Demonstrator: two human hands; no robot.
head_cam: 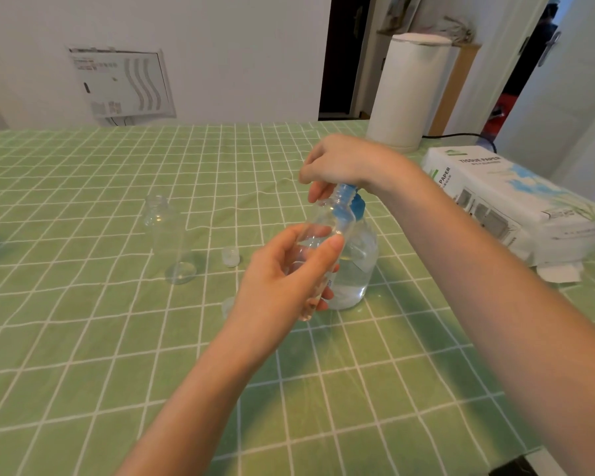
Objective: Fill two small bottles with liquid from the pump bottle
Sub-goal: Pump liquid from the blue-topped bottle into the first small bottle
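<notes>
White TISSUE PAPER pack (516, 201), left hand (282, 280) gripping small bottle (332, 218)

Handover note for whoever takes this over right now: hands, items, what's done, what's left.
Left hand holds one small bottle tilted, mouth at the blue nozzle. Right hand curls over the top of the pump bottle. The second small bottle stands open on the table, to the left, and looks empty; a cap lies near it.
Done: both uncapped.
Left: fill both; held one's level unclear.
</notes>
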